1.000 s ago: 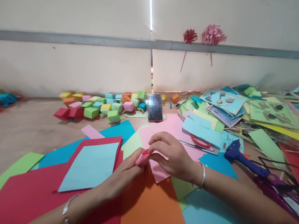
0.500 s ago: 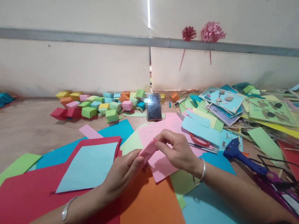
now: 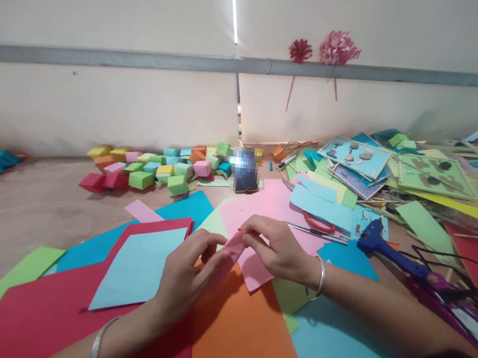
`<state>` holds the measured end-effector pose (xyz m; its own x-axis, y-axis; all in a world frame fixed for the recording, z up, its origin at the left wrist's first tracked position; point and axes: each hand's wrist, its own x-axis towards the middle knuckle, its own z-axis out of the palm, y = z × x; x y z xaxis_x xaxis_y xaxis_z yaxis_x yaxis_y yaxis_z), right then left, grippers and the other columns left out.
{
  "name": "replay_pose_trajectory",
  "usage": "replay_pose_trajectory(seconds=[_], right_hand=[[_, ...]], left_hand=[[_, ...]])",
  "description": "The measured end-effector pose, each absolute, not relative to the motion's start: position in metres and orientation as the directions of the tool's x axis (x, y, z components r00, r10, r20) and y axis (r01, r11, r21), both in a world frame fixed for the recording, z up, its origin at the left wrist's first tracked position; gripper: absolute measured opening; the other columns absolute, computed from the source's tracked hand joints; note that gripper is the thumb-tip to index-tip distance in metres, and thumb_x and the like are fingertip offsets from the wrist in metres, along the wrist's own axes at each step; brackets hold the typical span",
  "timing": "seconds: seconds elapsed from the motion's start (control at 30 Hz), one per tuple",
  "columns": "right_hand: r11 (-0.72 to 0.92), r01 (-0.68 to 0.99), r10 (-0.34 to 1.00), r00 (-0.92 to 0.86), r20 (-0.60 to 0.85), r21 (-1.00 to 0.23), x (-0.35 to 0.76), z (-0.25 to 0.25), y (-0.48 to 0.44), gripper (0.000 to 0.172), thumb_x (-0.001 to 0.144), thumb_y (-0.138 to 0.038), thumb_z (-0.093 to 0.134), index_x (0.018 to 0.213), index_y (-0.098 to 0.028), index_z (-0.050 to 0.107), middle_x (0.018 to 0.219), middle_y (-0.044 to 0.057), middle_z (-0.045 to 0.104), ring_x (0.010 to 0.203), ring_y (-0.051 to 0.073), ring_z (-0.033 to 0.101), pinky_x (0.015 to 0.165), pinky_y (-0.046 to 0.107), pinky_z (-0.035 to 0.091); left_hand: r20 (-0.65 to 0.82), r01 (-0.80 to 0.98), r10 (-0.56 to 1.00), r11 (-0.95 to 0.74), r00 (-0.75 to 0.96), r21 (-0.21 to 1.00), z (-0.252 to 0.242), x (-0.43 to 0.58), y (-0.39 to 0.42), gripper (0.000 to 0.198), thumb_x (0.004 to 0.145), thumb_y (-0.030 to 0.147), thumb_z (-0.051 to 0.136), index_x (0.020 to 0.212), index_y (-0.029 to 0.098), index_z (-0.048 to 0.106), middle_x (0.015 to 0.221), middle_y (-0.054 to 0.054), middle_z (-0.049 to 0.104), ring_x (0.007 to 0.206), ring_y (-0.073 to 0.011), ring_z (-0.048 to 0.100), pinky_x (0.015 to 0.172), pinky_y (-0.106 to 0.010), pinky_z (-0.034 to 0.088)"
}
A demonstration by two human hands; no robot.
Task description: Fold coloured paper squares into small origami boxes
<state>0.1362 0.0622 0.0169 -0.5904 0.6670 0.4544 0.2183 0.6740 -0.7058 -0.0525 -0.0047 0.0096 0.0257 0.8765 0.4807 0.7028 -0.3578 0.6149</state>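
At six o'clock I see orange paper [image 3: 242, 344]; above it, at centre, I have the left hand [image 3: 180, 269] and right hand [image 3: 280, 250] both pinching folded pink paper [image 3: 234, 247]. A glue gun [image 3: 415, 269] lies at three o'clock, coloured blocks [image 3: 141, 180] at ten.

Even, moderately bright light; a white glare streaks the wall gap [image 3: 234, 9] at twelve o'clock, soft shadows fall on the orange sheet [image 3: 254, 340] at six, pixelation masks the centre, and blackness clips the two o'clock corner
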Motion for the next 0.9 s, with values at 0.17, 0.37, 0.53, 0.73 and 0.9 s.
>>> replay_pose_trajectory(seconds=[0.17, 0.37, 0.53, 0.73, 0.9], right_hand=[[0.711, 0.171, 0.639, -0.563, 0.525, -0.682, 0.1353, 0.0199, 0.0592, 0.014, 0.091, -0.015, 0.048, 0.078, -0.020, 0.051, 0.077, 0.002, 0.061, 0.070, 0.013, 0.055, 0.067, 0.026, 0.047], [0.715, 0.121, 0.643, -0.502, 0.579, -0.689, 0.1336, 0.0227, 0.0558, 0.011, 0.083, -0.011, 0.049, 0.076, -0.020, 0.049, 0.077, 0.002, 0.060, 0.071, 0.013, 0.055, 0.067, 0.027, 0.049], [0.692, 0.117, 0.651, -0.527, 0.546, -0.712, 0.1347, 0.0235, 0.0558, 0.006, 0.084, -0.017, 0.058, 0.089, -0.018, 0.055, 0.080, 0.001, 0.060, 0.071, 0.012, 0.055, 0.068, 0.026, 0.050], [0.704, 0.071, 0.606, -0.579, 0.545, -0.707, 0.1356, 0.0227, 0.0593, 0.005, 0.089, -0.021, 0.063, 0.088, -0.016, 0.063, 0.082, 0.003, 0.064, 0.076, 0.013, 0.058, 0.072, 0.028, 0.051], [0.685, 0.060, 0.608, -0.596, 0.524, -0.726, 0.1353, 0.0241, 0.0583, 0.008, 0.088, -0.020, 0.065, 0.080, -0.016, 0.063, 0.076, 0.001, 0.062, 0.070, 0.012, 0.056, 0.069, 0.026, 0.049]], left_hand=[[0.469, 0.624, 0.883, -0.362, -0.008, 0.692, 0.0103, -0.0510, -0.0091, 0.019, 0.089, 0.029, 0.061, 0.072, 0.021, 0.060, 0.062, 0.003, 0.058, 0.055, -0.0119, 0.052, 0.055, -0.024, 0.042], [0.458, 0.573, 0.889, -0.368, -0.015, 0.732, 0.0090, -0.0498, -0.0137, 0.022, 0.090, 0.029, 0.061, 0.070, 0.022, 0.061, 0.059, 0.003, 0.056, 0.055, -0.0126, 0.052, 0.057, -0.026, 0.042], [0.515, 0.571, 0.856, -0.446, 0.046, 0.689, 0.0101, -0.0475, -0.0129, 0.020, 0.090, 0.022, 0.061, 0.070, 0.021, 0.060, 0.056, 0.005, 0.052, 0.052, -0.0109, 0.049, 0.053, -0.024, 0.040], [0.527, 0.572, 0.846, -0.471, 0.078, 0.671, 0.0108, -0.0483, -0.0126, 0.019, 0.090, 0.020, 0.060, 0.072, 0.021, 0.061, 0.058, 0.005, 0.053, 0.055, -0.0110, 0.050, 0.053, -0.023, 0.041], [0.505, 0.573, 0.858, -0.460, 0.091, 0.678, 0.0102, -0.0498, -0.0136, 0.018, 0.091, 0.020, 0.059, 0.072, 0.021, 0.061, 0.061, 0.003, 0.055, 0.056, -0.0117, 0.051, 0.054, -0.023, 0.041]])
